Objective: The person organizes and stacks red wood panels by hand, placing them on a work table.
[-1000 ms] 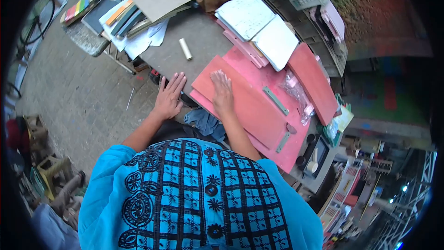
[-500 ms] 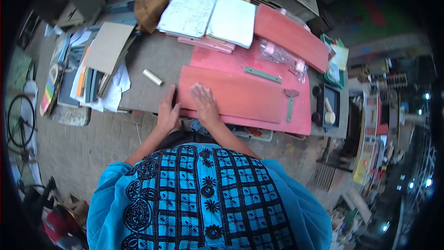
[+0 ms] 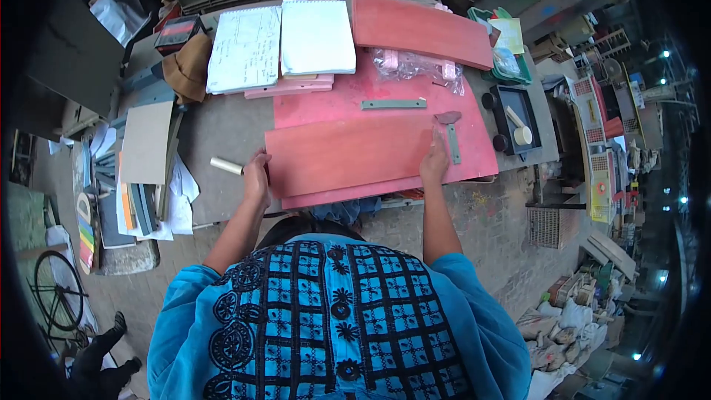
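Note:
A long red-painted board (image 3: 348, 154) lies over a pink sheet (image 3: 474, 141) at the near edge of the table. My left hand (image 3: 256, 179) is closed around its left end, fingers curled over the edge. At the opposite end, my right hand (image 3: 435, 161) grips the board's right edge. Just beyond that hand are a dark reddish scrap (image 3: 447, 117) and a narrow green strip (image 3: 454, 145) with holes. Another green strip (image 3: 393, 104) lies behind the board. A pale short tube (image 3: 226, 166) rests close to my left hand.
An open notebook (image 3: 317, 38) sits on pink pieces at the back. Beside it, a second red board (image 3: 422, 30) rests over pink parts and clear plastic. A black tray (image 3: 527, 133) stands at the right. Stacked panels (image 3: 147, 144) and a brown cloth (image 3: 189, 68) occupy the left.
My right hand has moved from the board's left part to its right end. My left hand now grips the left end. The camera view has turned.

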The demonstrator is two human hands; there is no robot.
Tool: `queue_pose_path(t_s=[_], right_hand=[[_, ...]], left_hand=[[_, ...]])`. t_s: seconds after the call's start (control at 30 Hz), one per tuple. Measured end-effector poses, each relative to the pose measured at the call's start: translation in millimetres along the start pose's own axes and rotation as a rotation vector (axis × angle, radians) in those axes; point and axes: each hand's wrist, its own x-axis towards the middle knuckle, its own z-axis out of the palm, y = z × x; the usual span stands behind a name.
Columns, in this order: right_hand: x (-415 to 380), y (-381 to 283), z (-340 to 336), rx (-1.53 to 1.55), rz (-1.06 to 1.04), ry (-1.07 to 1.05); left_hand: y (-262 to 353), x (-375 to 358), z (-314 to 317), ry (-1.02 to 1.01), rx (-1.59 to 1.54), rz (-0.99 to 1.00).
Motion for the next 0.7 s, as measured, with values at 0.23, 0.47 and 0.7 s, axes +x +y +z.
queue_pose_path(t_s=[0.23,0.47,0.7], right_hand=[[13,-10,-20,0.120,0.330,0.007],[29,12,-28,0.794,0.686,0.057],[16,23,-50,1.603,0.549,0.134]], left_hand=[[5,8,20,0.137,0.089,-0.068],[-16,23,17,0.046,0.175,0.432],[11,-12,20,0.136,0.120,0.654]])
